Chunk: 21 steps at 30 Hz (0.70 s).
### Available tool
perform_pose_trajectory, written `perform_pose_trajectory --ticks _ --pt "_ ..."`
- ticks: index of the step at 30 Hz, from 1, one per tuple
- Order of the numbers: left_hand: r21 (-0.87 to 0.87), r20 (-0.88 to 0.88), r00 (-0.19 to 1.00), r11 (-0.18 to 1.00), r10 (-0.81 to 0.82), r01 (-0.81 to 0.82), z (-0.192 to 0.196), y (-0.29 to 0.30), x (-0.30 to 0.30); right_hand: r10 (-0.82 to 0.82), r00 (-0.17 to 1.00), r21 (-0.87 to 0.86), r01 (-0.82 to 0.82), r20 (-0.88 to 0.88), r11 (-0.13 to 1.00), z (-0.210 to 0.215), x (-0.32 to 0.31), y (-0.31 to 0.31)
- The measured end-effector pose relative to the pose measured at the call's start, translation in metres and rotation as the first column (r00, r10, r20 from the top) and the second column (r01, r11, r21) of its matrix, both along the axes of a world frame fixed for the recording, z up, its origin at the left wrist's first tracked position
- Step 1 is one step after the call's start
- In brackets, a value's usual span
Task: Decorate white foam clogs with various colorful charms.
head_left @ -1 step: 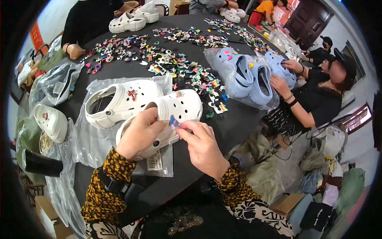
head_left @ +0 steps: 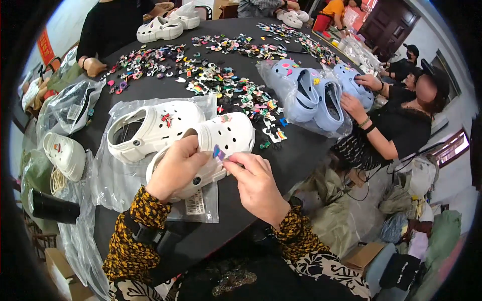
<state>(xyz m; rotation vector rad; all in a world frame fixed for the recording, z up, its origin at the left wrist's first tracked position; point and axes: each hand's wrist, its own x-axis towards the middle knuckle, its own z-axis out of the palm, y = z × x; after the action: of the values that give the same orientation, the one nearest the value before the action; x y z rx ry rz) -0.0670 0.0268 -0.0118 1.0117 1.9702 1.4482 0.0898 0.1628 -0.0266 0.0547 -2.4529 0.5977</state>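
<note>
My left hand (head_left: 176,168) is wrapped round the near white clog (head_left: 228,131), fingers inside its opening and thumb over the edge. A small blue-and-purple shoe charm (head_left: 218,152) is pinched between the thumb and forefinger of my right hand (head_left: 258,188), just above that clog's holed upper. One charm sits near its toe. Beside it, to the left, rests a second white clog (head_left: 159,125) with a red charm on it. Both lie on a clear plastic bag (head_left: 115,188) with a barcode label.
Loose shoe charms (head_left: 241,93) are strewn across the black table (head_left: 321,150). At right a person's hands (head_left: 355,108) work on light blue clogs (head_left: 329,108) in plastic. Another person's hand (head_left: 94,66) rests at far left. A white clog (head_left: 64,155) and a black cylinder (head_left: 54,205) flank the left edge.
The charm at my right fingertips has tilted slightly, showing more of its blue and purple face. Both my hands stay where they were.
</note>
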Motion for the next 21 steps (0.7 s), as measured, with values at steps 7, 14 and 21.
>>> perform_pose_trajectory --ticks 7,14,21 --pt "-0.010 -0.003 1.000 1.000 0.014 -0.015 0.000 0.003 0.002 -0.057 0.998 -0.031 0.058 0.038 0.998 -0.003 0.014 0.007" --pt "-0.169 -0.391 0.919 0.978 0.043 -0.118 0.026 -0.002 0.016 -0.083 0.996 -0.014 0.084 0.012 0.996 -0.011 0.017 0.015" --pt "0.006 -0.652 0.739 0.976 0.170 -0.219 0.047 -0.014 0.023 -0.133 0.991 -0.032 0.133 0.007 0.991 -0.007 0.022 0.021"
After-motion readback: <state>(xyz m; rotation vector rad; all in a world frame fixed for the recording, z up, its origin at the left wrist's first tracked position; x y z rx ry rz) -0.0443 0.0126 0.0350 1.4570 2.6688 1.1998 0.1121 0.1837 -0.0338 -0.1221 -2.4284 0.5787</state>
